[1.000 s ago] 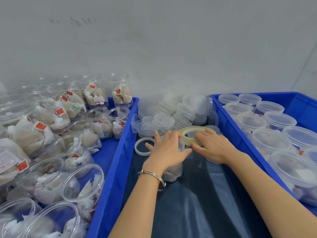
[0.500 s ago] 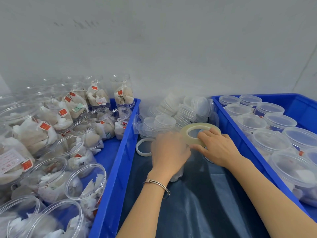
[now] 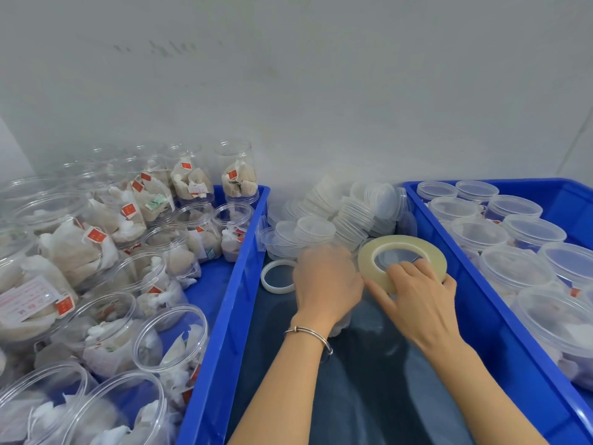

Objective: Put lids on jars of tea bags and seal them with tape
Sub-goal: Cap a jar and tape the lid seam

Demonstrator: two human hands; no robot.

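No brand or writing reads clearly – the tea bags carry small red tags w/ marks too small to make out, and 1 white paper label (image 3: 27,300) at far left has red print, also illegible.

Tape roll (image 3: 401,262) is a wide pale ring, tilted so its open face looks up and toward the camera; its near-right edge sits lower, under the right hand (image 3: 417,303). That hand pinches the roll: fingers curl over the rim into the hole, thumb spread out to the left along the roll's lower edge.

Left hand (image 3: 325,282) is palm-down, fingers curled over the top of a clear jar (image 3: 340,326) standing upright on the dark cloth (image 3: 369,396) – only the jar's lower wall shows below the palm, so whether a lid is under the hand I can't tell. Roll is just right of this hand, nearly touching it.

A 2nd, thinner white ring (image 3: 277,277) lies flat on the cloth, left of the left hand. Loose clear lids (image 3: 316,231) are piled behind. Left blue bin (image 3: 224,316) holds open jars of tea bags; right blue bin (image 3: 487,313) holds lidded jars.
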